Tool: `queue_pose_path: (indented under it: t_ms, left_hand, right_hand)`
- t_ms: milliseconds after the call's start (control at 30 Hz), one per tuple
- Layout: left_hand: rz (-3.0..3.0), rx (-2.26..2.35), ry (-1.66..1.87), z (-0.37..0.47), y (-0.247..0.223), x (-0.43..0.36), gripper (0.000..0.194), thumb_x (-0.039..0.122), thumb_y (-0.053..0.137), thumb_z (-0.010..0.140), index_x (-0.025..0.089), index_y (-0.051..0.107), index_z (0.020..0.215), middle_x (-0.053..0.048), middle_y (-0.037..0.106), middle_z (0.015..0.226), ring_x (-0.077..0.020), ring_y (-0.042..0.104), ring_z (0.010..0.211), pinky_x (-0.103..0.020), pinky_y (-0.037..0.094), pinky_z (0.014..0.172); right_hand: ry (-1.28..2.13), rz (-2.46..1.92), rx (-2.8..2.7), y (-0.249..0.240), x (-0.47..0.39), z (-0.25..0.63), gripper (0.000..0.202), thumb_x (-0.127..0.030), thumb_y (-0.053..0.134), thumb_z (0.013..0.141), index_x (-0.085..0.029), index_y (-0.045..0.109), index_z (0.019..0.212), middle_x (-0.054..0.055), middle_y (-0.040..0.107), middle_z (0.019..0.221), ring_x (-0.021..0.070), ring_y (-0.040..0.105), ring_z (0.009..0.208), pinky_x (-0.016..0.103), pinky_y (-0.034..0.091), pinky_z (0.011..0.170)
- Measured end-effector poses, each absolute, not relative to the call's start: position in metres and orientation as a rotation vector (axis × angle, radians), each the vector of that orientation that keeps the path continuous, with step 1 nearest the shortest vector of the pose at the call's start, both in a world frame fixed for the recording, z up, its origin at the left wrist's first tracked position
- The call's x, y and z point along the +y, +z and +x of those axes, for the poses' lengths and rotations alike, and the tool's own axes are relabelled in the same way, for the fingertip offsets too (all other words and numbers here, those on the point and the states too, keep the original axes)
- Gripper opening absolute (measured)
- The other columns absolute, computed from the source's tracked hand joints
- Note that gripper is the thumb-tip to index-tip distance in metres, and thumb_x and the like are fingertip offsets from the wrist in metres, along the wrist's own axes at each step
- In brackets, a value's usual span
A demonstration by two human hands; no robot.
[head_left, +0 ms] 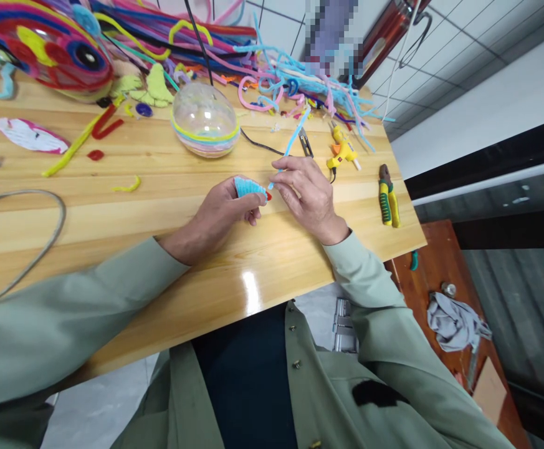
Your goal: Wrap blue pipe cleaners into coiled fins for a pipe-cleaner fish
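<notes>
My left hand is closed around a small light-blue ribbed piece, its thumb lying across the front. A red bit shows at the piece's right tip. Just to the right, my right hand pinches a light-blue fuzzy stem between thumb and fingers. One end of the stem rises up and to the right past the fingers, and the short lower end points toward the blue piece. Both hands are above the wooden table, close together.
A clear balloon-like ball with coloured bands stands beyond my hands. A yellow glue gun, small scissors and pliers lie at the right. Colourful stems and a decorated red ball line the back. A grey cable curves at left.
</notes>
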State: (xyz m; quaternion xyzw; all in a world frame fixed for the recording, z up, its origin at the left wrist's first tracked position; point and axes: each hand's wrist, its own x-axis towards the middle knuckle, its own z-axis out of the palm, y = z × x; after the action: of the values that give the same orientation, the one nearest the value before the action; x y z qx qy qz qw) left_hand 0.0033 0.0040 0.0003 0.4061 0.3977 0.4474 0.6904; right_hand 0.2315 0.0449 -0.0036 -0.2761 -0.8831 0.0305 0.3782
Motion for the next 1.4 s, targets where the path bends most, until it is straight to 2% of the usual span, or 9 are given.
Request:
queue_pose_path:
  t_ms: [300, 600, 933, 1100, 1400]
  left_hand:
    - [0.867, 0.875, 0.975, 0.0024, -0.0006, 0.0039, 0.013, 0.019, 0.083, 0.081, 0.019, 0.072, 0.075, 0.000, 0.067, 0.065, -0.0125, 0.058, 0.062, -0.025, 0.047, 0.058]
    - [0.875, 0.873, 0.985, 0.0034, -0.0008, 0.0039, 0.010, 0.021, 0.083, 0.080, 0.020, 0.075, 0.074, -0.001, 0.066, 0.068, -0.0129, 0.057, 0.063, -0.026, 0.046, 0.059]
    - [0.897, 0.874, 0.973, 0.0015, -0.0034, 0.0048, 0.014, 0.024, 0.084, 0.083, 0.019, 0.074, 0.075, -0.002, 0.066, 0.068, -0.0132, 0.056, 0.063, -0.026, 0.045, 0.059]
    - [0.919, 0.894, 0.964, 0.0017, -0.0029, 0.0047, 0.015, 0.023, 0.082, 0.082, 0.020, 0.072, 0.071, -0.001, 0.064, 0.064, -0.0133, 0.055, 0.061, -0.027, 0.043, 0.059]
    - [0.976, 0.881, 0.972, 0.0011, 0.0029, 0.0028, 0.014, 0.022, 0.079, 0.082, 0.020, 0.073, 0.070, -0.001, 0.062, 0.061, -0.0138, 0.053, 0.060, -0.027, 0.042, 0.060]
  right_hand:
    - [0.057, -0.713, -2.296, -0.0057, 0.0443, 0.2307, 0.021, -0.031, 0.055, 0.118, -0.026, 0.074, 0.124, 0.012, 0.079, 0.130, 0.0277, 0.076, 0.124, 0.058, 0.064, 0.107]
    - [0.071, -0.732, -2.323, -0.0057, 0.0434, 0.2306, 0.022, -0.032, 0.054, 0.118, -0.027, 0.075, 0.120, 0.013, 0.079, 0.129, 0.0288, 0.077, 0.124, 0.059, 0.065, 0.105]
    - [0.040, -0.651, -2.311, -0.0073, 0.0446, 0.2302, 0.021, -0.029, 0.052, 0.119, -0.026, 0.073, 0.121, 0.013, 0.079, 0.130, 0.0264, 0.076, 0.124, 0.054, 0.064, 0.104]
    - [0.071, -0.679, -2.339, -0.0082, 0.0440, 0.2293, 0.023, -0.031, 0.051, 0.119, -0.026, 0.074, 0.121, 0.013, 0.079, 0.130, 0.0279, 0.077, 0.124, 0.057, 0.064, 0.106]
    - [0.033, -0.673, -2.294, -0.0035, 0.0396, 0.2271, 0.021, -0.033, 0.058, 0.117, -0.026, 0.074, 0.129, 0.013, 0.082, 0.129, 0.0270, 0.080, 0.120, 0.051, 0.065, 0.102]
